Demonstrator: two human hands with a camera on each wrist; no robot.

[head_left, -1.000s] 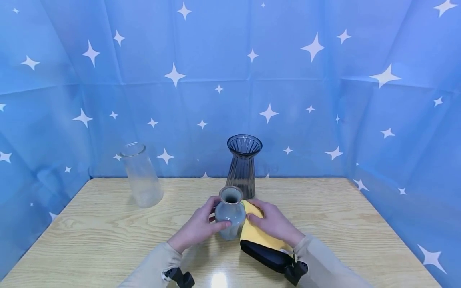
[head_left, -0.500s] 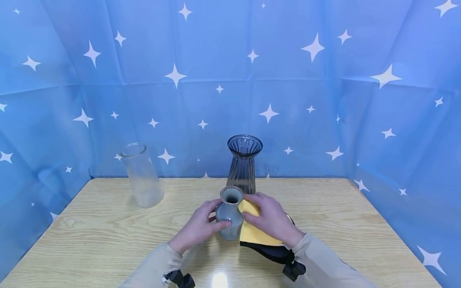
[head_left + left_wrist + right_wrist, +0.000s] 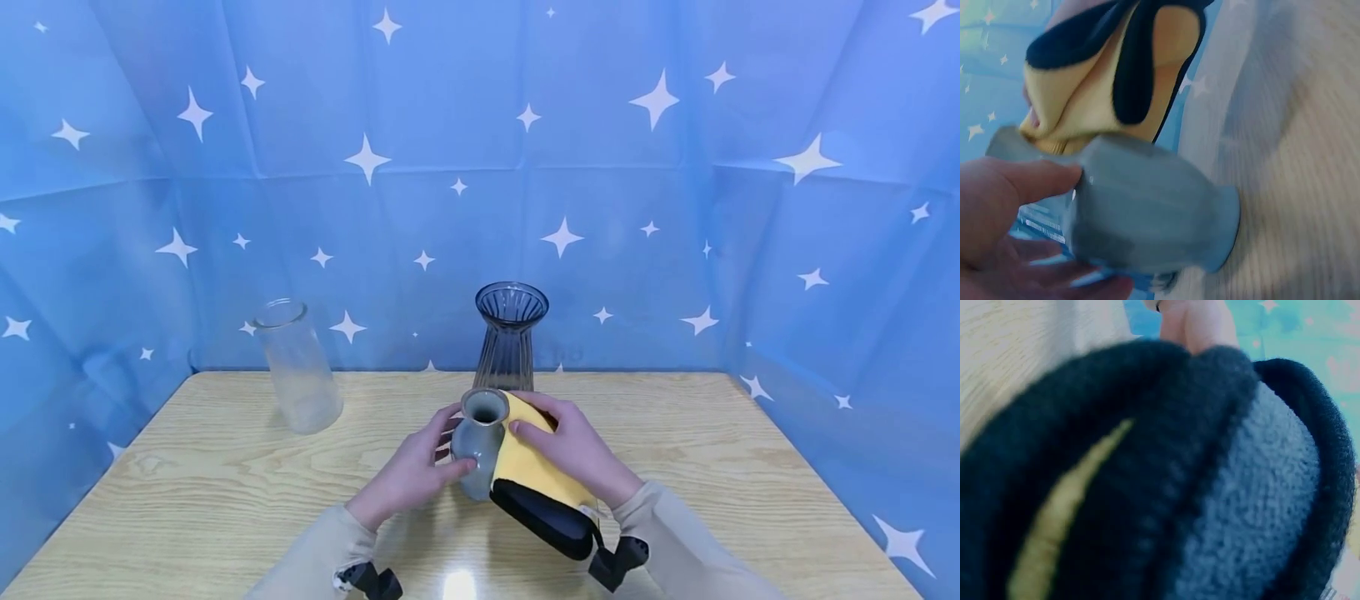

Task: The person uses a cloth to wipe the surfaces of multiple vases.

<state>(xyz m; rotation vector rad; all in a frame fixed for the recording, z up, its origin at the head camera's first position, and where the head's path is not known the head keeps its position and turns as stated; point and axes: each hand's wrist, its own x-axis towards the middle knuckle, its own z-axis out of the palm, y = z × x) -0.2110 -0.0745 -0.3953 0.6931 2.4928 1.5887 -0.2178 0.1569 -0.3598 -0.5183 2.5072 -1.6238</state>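
Fingers (image 3: 446,415) of the left hand (image 3: 405,479) hold a small grey vase (image 3: 471,446) from its left, spread round the far side with the thumb (image 3: 456,470) in front. It stands upright on the tabletop (image 3: 187,500), long axis vertical, between both hands. At its right side the right hand pinches a black-edged yellow cloth (image 3: 528,458) against it, so the right hand (image 3: 581,450) meets the vase through fabric. Behind stands a dark ribbed vase (image 3: 506,358); a clear one, well apart, stands leftward.
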